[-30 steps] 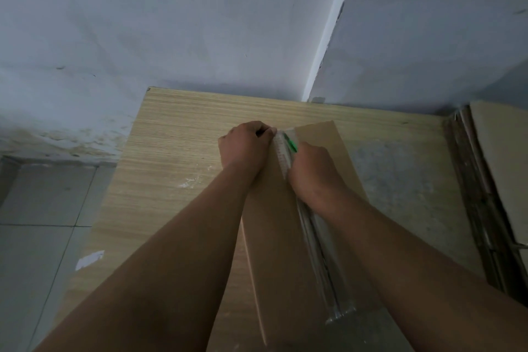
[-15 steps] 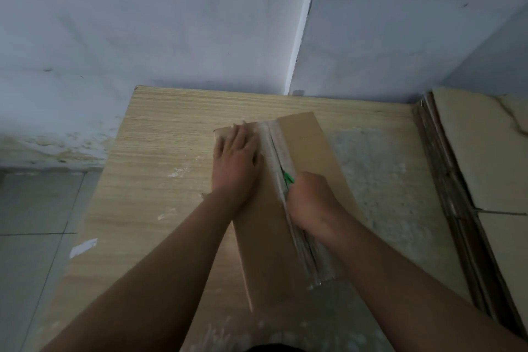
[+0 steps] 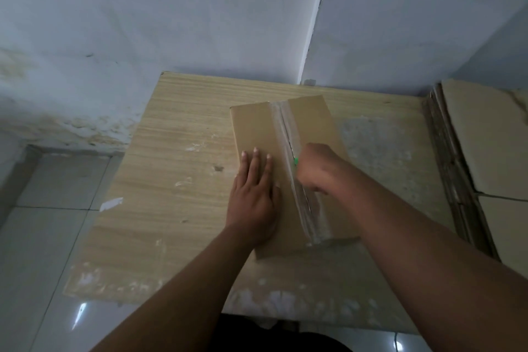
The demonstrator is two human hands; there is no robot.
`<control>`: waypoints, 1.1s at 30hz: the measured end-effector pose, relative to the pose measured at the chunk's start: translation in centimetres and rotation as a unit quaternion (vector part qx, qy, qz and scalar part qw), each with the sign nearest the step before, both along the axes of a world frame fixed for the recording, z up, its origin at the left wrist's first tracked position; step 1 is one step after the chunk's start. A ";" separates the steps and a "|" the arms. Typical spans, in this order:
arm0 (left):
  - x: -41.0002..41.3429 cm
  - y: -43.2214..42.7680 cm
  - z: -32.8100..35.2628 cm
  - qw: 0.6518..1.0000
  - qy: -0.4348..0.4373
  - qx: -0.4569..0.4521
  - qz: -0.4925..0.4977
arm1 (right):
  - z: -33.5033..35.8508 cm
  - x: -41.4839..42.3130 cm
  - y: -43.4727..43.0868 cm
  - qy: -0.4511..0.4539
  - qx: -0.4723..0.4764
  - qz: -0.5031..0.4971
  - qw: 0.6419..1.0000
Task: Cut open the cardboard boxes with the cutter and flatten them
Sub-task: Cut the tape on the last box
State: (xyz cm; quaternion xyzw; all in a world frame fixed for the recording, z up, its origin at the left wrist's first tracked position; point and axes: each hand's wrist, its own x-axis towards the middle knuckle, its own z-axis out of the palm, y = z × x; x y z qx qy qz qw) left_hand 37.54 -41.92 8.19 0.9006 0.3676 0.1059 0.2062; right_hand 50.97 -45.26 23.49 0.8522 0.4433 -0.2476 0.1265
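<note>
On the desk from your head view, cardboard box lying in the middle, your left hand flat on its top with straight fingers, your right hand curled tight round the green cutter at the taped seam, flat cardboard stacked on the right.

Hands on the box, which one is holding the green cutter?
The right hand, curled round the green cutter at the taped seam; the left hand only presses flat, fingers straight, on the cardboard box.
</note>
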 end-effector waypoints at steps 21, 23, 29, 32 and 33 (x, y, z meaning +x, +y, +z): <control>2.1 0.1 1.6 0.997 0.062 0.043 -0.018 | -5.7 -5.4 -17.6 0.055 0.139 -0.169 0.974; 2.1 0.0 2.0 0.989 0.037 0.084 -0.117 | -5.9 -5.9 -17.8 0.053 0.157 -0.186 0.969; 2.1 0.1 2.1 0.964 -0.021 0.073 -0.256 | -6.2 -6.9 -17.2 0.075 0.171 -0.243 0.952; 1.6 0.5 2.3 0.947 -0.009 0.090 -0.309 | -6.3 -7.4 -17.0 0.074 0.181 -0.264 0.945; 1.5 0.8 2.3 0.939 0.003 0.099 -0.330 | -6.4 -7.6 -17.1 0.071 0.186 -0.269 0.943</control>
